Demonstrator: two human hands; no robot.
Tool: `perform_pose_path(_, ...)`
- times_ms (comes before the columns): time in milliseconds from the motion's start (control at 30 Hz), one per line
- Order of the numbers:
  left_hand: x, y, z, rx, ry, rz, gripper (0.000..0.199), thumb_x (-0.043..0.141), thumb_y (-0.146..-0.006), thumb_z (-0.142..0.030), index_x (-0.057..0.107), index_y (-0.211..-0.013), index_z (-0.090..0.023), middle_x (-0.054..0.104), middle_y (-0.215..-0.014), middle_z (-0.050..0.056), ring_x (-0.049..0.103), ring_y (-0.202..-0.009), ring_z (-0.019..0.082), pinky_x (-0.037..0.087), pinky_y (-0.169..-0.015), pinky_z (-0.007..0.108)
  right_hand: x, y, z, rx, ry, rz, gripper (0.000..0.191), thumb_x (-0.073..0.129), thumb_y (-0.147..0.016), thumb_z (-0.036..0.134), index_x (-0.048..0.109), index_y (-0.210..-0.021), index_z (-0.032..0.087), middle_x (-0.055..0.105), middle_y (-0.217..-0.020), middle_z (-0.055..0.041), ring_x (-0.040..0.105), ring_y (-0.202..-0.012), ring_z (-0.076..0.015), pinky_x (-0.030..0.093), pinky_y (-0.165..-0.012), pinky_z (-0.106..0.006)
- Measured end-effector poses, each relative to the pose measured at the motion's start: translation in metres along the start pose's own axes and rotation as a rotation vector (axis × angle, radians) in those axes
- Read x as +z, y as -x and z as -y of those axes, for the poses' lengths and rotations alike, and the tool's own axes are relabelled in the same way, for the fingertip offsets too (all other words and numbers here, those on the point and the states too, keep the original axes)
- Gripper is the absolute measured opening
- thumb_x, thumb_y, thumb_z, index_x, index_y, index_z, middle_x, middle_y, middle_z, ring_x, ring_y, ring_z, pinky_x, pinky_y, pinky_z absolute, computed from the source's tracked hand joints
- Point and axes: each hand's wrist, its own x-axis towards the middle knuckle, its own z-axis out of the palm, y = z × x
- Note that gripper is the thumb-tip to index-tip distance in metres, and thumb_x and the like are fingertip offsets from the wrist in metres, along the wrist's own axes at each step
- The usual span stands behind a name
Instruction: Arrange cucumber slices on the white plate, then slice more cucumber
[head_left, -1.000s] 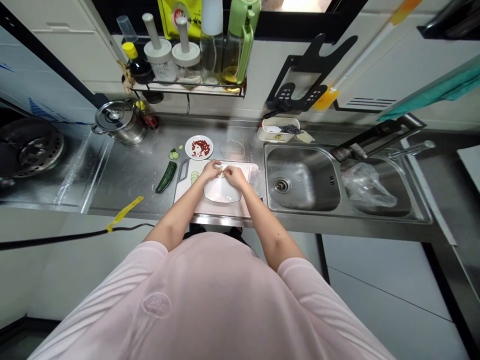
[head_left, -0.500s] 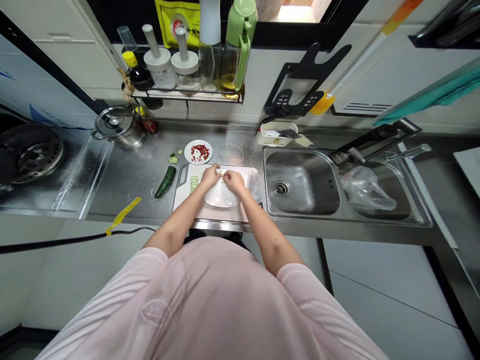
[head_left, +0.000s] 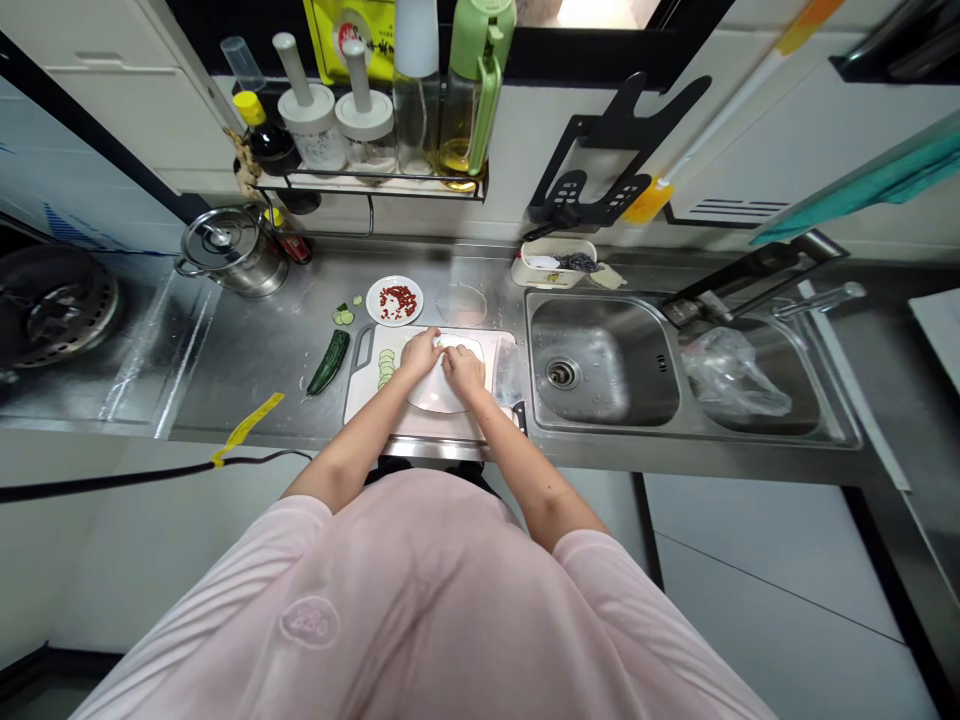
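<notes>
On table [head_left: 240, 360], near front edge: cutting board [head_left: 364, 392], white plate [head_left: 433, 395] atop. Our left hand [head_left: 421, 353], right hand [head_left: 463, 370] close together over plate; grip state we cannot tell. Cucumber slices [head_left: 386, 367] left; sink [head_left: 615, 370] near board's right edge.

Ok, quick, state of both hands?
Left hand: curled over the glossy white rounded plate; can't tell if holding anything.
Right hand: curled over it too; hold can't be told.

1 camera on the person's head looks forward and down, close over the pink shirt [head_left: 420, 600] at 6 o'clock, farther from the middle board [head_left: 435, 427], with the stove [head_left: 41, 340] at 9, sink [head_left: 630, 365] at 3, shelf [head_left: 352, 180] at 11.
</notes>
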Motion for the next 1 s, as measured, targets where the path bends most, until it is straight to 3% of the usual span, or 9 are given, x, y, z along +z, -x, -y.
perform_pose_path(300,0.002,0.0033,-0.0013,-0.021,-0.173,0.024,0.032,0.052,-0.087,-0.03,0.053,-0.118,-0.023,0.064,-0.108,0.008,0.059,-0.097,0.021,0.041,-0.083,0.029,-0.0006,0.0026,0.0052,0.053,0.161,0.132,0.038,0.026,-0.099,0.032,0.058,-0.117,0.022,0.059,-0.107,-0.0093,0.05,-0.094,-0.02,0.034,-0.073,-0.027)
perform_pose_path(1000,0.0061,0.0044,-0.0004,0.001,-0.275,-0.006,0.03,0.044,-0.09,-0.032,0.053,-0.119,-0.026,0.061,-0.11,0.008,0.056,-0.1,0.023,0.041,-0.082,0.032,0.0049,-0.0034,0.0042,0.052,0.202,0.126,0.041,0.022,-0.1,0.033,0.058,-0.119,0.023,0.06,-0.106,-0.009,0.053,-0.09,-0.0188,0.031,-0.072,-0.026)
